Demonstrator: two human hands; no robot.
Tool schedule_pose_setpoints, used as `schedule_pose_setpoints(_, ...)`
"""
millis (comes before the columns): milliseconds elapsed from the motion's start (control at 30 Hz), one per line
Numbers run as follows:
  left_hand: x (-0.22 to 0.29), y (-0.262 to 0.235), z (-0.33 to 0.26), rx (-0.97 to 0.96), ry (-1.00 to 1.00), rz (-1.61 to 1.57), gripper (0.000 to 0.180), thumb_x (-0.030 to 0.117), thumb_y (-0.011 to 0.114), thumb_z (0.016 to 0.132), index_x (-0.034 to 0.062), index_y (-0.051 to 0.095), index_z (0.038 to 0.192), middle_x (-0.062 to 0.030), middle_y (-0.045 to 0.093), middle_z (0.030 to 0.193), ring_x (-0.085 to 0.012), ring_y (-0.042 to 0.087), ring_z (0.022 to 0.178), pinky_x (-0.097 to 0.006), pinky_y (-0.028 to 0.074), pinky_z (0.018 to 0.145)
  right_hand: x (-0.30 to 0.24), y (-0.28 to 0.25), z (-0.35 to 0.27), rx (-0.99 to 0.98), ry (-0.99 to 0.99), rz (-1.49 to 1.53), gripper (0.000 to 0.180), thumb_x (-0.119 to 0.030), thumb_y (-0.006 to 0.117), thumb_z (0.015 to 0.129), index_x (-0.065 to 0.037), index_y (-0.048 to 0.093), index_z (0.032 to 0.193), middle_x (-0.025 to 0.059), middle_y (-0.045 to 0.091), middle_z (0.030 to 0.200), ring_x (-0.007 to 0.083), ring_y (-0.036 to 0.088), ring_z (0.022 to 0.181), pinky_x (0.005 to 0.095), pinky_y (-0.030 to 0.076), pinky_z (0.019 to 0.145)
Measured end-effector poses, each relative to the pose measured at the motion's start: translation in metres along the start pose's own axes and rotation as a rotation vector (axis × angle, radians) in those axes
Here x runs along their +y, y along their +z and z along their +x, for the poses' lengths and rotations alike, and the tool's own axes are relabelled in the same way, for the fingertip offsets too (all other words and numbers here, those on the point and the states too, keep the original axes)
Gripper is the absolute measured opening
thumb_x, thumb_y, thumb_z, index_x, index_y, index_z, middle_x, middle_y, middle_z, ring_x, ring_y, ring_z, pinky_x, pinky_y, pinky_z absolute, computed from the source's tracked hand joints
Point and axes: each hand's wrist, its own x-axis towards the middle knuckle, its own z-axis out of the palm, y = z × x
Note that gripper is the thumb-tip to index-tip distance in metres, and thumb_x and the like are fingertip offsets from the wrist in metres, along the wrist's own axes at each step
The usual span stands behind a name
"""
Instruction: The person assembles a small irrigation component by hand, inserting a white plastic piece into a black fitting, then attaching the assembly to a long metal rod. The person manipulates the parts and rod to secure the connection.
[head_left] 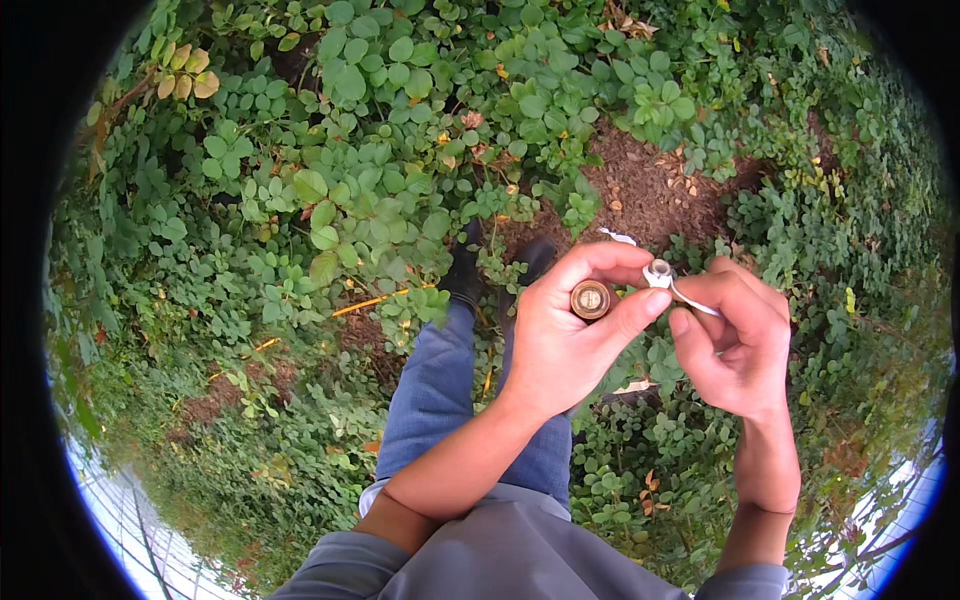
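Observation:
In front of my body, my left hand (568, 345) is closed. Its thumb and fingertips pinch a small white roll-like piece (658, 272) with a round hollow centre. Tucked in the curl of the same hand is a brown cylindrical object (590, 299), its round end facing up; I cannot tell whether it is a bottle or a cap. Just to the right, my right hand (738, 335) is closed, thumb and index finger together beside a thin white strip (697, 302) that runs from the white piece. Whether the fingertips grip the strip firmly is partly hidden.
Dense green leafy plants (360, 200) surround me. Bare brown soil (660, 190) shows beyond my hands. My jeans-clad legs (430, 380) and dark shoes (465, 265) stand among the plants. A yellow stick-like stem (380, 300) lies to the left.

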Motion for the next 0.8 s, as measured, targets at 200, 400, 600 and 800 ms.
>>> schedule_pose_setpoints(200,0.013,-0.003,0.000,-0.124,-0.103,-0.003,0.025,0.004,0.066,0.091,0.0002,0.060,0.115,-0.0042,0.067,0.102,-0.0069,0.060,0.093,-0.023,0.050,0.081,-0.005,0.022,-0.018,0.281,-0.037,-0.076,0.018,0.006,0.068,0.074,-0.002,0.066,0.091,0.0040,0.049,0.064,0.0122,0.043,0.047,0.0268,0.033,0.042)
schedule_pose_setpoints(400,0.008,0.003,-0.002,-0.102,-0.025,0.089,0.024,0.008,0.064,0.093,0.0006,0.060,0.115,-0.0029,0.065,0.102,-0.0063,0.059,0.091,-0.022,0.049,0.079,-0.006,0.023,-0.018,0.384,-0.022,-0.016,0.014,0.007,0.068,0.075,-0.002,0.066,0.086,0.0035,0.052,0.064,0.0106,0.042,0.046,0.0259,0.033,0.042)
schedule_pose_setpoints(600,0.003,0.006,-0.002,-0.095,0.072,0.146,0.023,0.009,0.064,0.094,0.0005,0.060,0.114,-0.0024,0.065,0.100,-0.0056,0.058,0.088,-0.021,0.048,0.076,-0.004,0.022,-0.020,0.404,-0.012,0.059,0.012,0.006,0.068,0.077,-0.002,0.066,0.085,0.0041,0.054,0.065,0.0105,0.044,0.047,0.0256,0.035,0.043)
schedule_pose_setpoints(800,0.006,0.001,0.003,-0.146,-0.003,0.175,0.023,0.007,0.061,0.094,-0.0010,0.058,0.115,-0.0083,0.066,0.104,-0.0134,0.061,0.098,-0.028,0.050,0.086,-0.010,0.023,-0.022,0.346,-0.066,-0.041,0.016,0.006,0.069,0.076,-0.002,0.066,0.090,0.0055,0.053,0.065,0.0154,0.050,0.048,0.0285,0.041,0.043)
